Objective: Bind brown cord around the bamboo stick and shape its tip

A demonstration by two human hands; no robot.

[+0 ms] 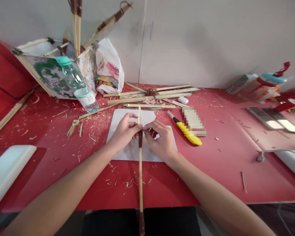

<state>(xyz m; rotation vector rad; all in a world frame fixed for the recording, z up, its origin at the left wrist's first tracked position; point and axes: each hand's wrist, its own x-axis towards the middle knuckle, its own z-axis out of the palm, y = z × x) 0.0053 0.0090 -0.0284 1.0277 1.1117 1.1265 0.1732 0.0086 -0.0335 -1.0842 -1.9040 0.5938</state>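
Observation:
A slim bamboo stick (140,177) with a pale, pointed, blade-like tip (139,114) stretches from the middle of the table past its front edge. Dark brown cord (140,139) is wound around it just below the tip, and another brown wrapping (142,223) covers its near end. My left hand (126,129) grips the stick at the top of the winding, thumb pressed against it. Close beside it, my right hand (159,134) is closed in a pinch at the winding. A thin loop of brown cord shows between its fingers. Under both hands lies a white sheet (120,152).
A yellow utility knife (186,132) lies at the right, blade exposed. Bamboo strips (149,97) are piled behind the sheet. A water bottle (80,87) leans by a dragon-patterned box (49,77) holding wrapped sticks. Shavings litter the red table (211,177). Phones (265,118) lie far right.

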